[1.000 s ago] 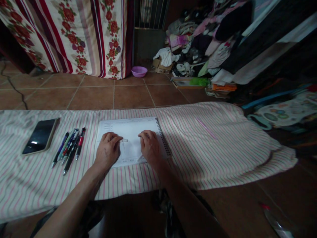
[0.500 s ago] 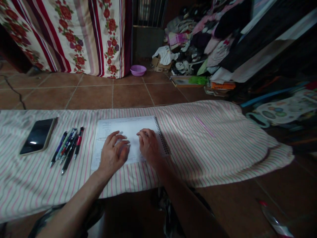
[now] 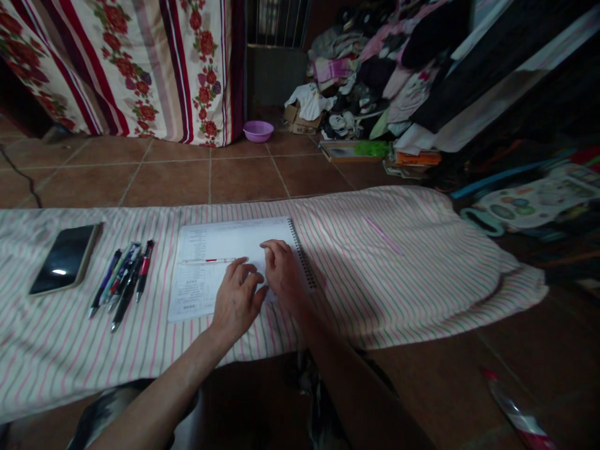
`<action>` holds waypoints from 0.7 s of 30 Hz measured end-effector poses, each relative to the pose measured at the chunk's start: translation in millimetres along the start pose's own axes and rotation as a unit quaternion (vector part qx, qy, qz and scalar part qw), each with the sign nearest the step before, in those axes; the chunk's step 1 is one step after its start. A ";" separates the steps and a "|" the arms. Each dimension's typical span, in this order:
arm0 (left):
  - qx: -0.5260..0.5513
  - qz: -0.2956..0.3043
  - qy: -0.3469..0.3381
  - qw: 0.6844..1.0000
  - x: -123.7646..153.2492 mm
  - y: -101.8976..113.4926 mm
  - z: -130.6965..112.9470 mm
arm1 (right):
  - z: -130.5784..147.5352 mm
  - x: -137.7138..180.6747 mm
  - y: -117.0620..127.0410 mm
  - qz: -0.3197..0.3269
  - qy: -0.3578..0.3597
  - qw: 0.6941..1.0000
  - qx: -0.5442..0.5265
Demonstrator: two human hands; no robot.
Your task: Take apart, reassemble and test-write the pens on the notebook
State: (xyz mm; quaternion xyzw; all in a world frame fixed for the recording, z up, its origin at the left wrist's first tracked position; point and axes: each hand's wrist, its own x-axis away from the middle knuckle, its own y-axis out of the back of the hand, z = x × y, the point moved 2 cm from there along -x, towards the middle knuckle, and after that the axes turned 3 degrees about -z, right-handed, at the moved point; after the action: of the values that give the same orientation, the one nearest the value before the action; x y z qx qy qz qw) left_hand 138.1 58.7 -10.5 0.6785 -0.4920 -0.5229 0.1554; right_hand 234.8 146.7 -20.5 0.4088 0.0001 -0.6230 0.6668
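A spiral notebook (image 3: 220, 234) lies on the striped cloth, its wire binding on the right side. A slim white pen with a red band (image 3: 213, 260) rests across the page. My left hand (image 3: 240, 290) is over the lower middle of the page, fingers bent and apart. Its index fingertip is by the pen's right end; whether it touches the pen I cannot tell. Beside it, near the binding, my right hand (image 3: 281, 269) hovers over or rests on the page with fingers loosely bent and nothing visible in them.
Left of the notebook lie several pens (image 3: 122, 281) and a dark phone (image 3: 65, 257). A pink pen-like stick (image 3: 383, 235) is on the cloth (image 3: 422, 281) to the right. Beyond stand a purple basin (image 3: 258, 131) and heaped clothes (image 3: 356, 81). A bottle (image 3: 518, 409) lies on the floor.
My left hand has moved right across the page, closer to my right hand, and the pen now shows more fully. My right hand stays nearly in place. The view has shifted slightly.
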 end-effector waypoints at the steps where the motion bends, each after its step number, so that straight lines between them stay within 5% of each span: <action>1: 0.002 -0.001 0.004 1.000 -0.3 -0.5 0.2 | -1.1 -1.2 1.2 -0.012 -0.013 1.000 -0.019; 9: 0.031 0.000 -0.022 0.999 -2.2 -2.7 -3.9 | -13.0 -3.3 7.4 -0.067 -0.116 0.985 -0.111; 21: 0.021 0.031 -0.043 0.998 -6.4 -5.1 -17.7 | -9.0 -3.1 11.6 -0.056 -0.149 0.975 -0.157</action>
State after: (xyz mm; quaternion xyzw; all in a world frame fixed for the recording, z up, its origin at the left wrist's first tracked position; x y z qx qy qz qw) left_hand 156.1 61.0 -3.4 0.6429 -0.5303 -0.5357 0.1362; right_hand 248.3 152.8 -18.5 0.2003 0.0215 -0.7058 0.6792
